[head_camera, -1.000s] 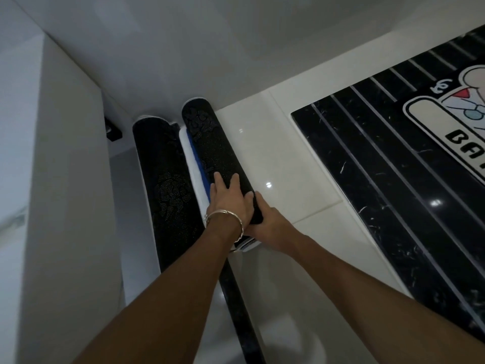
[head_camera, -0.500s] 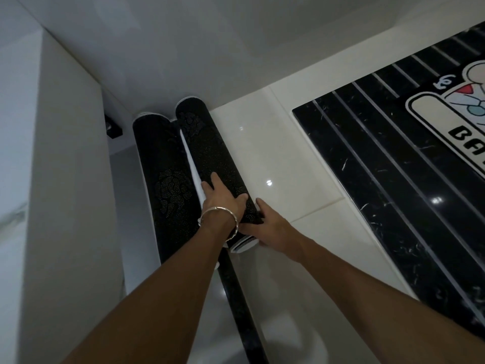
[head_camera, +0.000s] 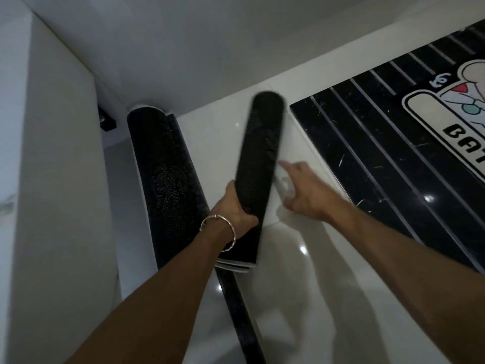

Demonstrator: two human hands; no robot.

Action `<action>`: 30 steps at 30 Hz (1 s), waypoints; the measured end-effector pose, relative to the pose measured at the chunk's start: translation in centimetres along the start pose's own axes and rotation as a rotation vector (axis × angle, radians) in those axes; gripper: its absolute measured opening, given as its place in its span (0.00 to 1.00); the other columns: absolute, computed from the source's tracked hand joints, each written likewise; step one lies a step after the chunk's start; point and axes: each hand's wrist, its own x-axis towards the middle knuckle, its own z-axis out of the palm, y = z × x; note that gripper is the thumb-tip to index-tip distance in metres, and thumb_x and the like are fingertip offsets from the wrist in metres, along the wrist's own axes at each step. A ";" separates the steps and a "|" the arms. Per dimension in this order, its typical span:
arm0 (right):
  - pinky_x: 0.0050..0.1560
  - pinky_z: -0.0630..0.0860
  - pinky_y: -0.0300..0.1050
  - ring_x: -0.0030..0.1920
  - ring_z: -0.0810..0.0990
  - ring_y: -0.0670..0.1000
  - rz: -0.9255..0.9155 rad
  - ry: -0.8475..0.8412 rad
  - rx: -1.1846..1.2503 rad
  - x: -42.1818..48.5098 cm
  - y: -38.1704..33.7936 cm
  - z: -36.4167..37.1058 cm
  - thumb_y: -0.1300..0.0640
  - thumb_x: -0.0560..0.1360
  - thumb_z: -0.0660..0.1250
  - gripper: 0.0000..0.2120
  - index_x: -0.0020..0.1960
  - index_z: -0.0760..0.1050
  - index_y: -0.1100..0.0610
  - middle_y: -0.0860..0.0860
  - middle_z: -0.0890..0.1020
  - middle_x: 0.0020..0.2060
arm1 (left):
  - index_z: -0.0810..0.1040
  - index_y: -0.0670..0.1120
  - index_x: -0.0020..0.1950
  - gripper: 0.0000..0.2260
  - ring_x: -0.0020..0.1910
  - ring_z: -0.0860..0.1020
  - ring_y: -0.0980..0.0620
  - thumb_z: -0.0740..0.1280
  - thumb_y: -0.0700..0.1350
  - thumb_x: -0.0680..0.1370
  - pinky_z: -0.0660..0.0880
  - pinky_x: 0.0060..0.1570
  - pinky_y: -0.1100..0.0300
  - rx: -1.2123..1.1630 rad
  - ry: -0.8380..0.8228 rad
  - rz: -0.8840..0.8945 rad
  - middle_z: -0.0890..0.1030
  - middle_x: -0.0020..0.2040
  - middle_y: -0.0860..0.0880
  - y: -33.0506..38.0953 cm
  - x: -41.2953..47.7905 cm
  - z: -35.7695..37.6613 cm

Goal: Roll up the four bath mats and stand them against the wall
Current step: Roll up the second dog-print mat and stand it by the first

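Left hand (head_camera: 233, 210) grips the rolled black mat (head_camera: 259, 158) near its lower end, tilted over the pale floor (head_camera: 223, 132). Right hand (head_camera: 307, 191) is loose-fingered, holding nothing, just beside it. Another rolled mat (head_camera: 162, 179) stands in the wall corner; a flat mat (head_camera: 388, 164) lies at the right.

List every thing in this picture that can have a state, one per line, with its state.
Held rolled mat: rolled, tilted, gripped, apart from the corner roll.
Left hand: grips the held rolled mat.
Right hand: open, spread, holding nothing.
Corner rolled mat: rolled, set in the corner by the wall, untouched.
Striped mat: unrolled, flat on the floor.
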 end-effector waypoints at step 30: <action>0.55 0.70 0.55 0.59 0.69 0.60 0.101 0.205 -0.048 0.6 -6.5 5.3 0.48 0.71 0.69 0.40 0.75 0.52 0.55 0.57 0.69 0.58 | 0.72 0.46 0.64 0.32 0.46 0.82 0.45 0.76 0.53 0.63 0.80 0.46 0.54 -1.054 0.044 -0.332 0.82 0.52 0.43 4.0 3.5 -0.4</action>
